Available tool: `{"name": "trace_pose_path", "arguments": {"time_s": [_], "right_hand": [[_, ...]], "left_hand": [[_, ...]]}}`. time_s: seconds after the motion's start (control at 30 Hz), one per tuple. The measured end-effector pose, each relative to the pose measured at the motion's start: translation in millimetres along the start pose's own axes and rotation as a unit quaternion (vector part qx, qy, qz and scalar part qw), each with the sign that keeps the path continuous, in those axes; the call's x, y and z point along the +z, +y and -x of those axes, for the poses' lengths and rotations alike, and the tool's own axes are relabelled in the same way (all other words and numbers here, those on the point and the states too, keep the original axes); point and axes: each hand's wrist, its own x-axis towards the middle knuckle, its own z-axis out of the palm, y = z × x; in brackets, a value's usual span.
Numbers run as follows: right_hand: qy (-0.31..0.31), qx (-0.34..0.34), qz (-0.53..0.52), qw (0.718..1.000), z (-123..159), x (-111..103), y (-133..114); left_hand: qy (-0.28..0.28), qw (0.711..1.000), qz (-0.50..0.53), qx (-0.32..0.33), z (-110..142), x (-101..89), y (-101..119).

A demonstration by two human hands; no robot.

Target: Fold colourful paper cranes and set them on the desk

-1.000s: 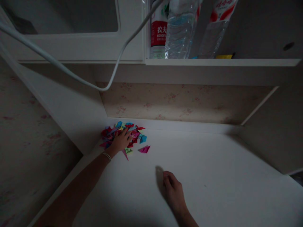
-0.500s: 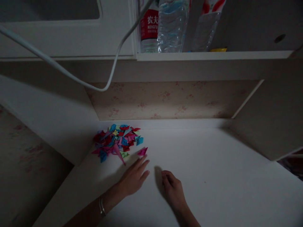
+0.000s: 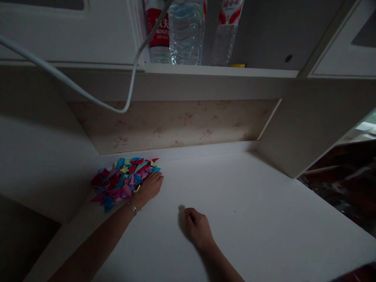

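Note:
A heap of small folded-paper pieces, origami cranes [image 3: 117,182] by their look, lies at the back left of the white tabletop [image 3: 223,188]. They are red, pink, blue, purple, yellow and green. My left hand [image 3: 150,186] rests against the heap's right side, palm down, its fingers stretched forward along the paper. It covers part of the heap, and the single magenta piece is hidden from view. A bracelet [image 3: 132,208] circles that wrist. Apart from the heap, near the table's middle, my right hand [image 3: 198,227] is curled into a loose fist, with nothing visible in it.
Above the table runs a shelf [image 3: 220,71] holding clear plastic bottles [image 3: 185,35] and a small yellow item [image 3: 237,65]. A white cable [image 3: 88,96] hangs across the upper left. Side panels [image 3: 293,129] bound the tabletop.
My left hand has moved left and away from me to the heap's edge, and the magenta piece it was beside no longer shows. My right hand stays curled. The view has swung right.

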Motion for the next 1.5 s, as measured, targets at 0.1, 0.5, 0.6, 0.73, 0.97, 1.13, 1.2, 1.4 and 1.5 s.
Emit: {"name": "trace_pose_path", "arguments": {"time_s": [0.1,0.5,0.6,0.73,0.97,1.13,1.2,1.4,1.5], "right_hand": [[-0.017,-0.005,0.035,0.999,0.3,-2.4,-3.8],[-0.070,-0.022,0.008,0.997,-1.7,-7.6,-4.5],[-0.090,-0.026,0.025,0.995,-2.3,-8.4,-3.3],[-0.108,-0.043,0.047,0.992,-2.3,-6.7,-0.3],[-0.136,-0.058,0.045,0.988,-2.3,-6.8,-2.8],[-0.156,-0.077,0.061,0.983,-1.9,-8.2,-4.5],[-0.161,-0.076,0.069,0.982,-1.8,-8.4,-3.6],[-0.177,-0.087,0.072,0.978,-1.2,-10.9,-4.0],[-0.185,-0.095,0.066,0.976,-0.6,-12.7,-4.6]], "left_hand": [[0.001,1.000,-0.005,0.012,9.1,-10.1,21.4],[0.119,0.971,0.096,-0.182,135.8,-22.1,163.6],[0.115,0.971,0.088,-0.189,138.2,-17.6,167.6],[0.096,0.976,0.086,-0.177,131.7,-19.9,169.2],[0.092,0.974,0.092,-0.186,130.0,-22.8,169.8],[0.080,0.976,0.084,-0.186,127.4,-26.9,170.9],[0.078,0.975,0.084,-0.189,126.1,-28.9,172.2],[0.069,0.974,0.077,-0.202,125.4,-32.5,176.2],[0.062,0.975,0.072,-0.202,127.1,-32.2,177.4]]}}
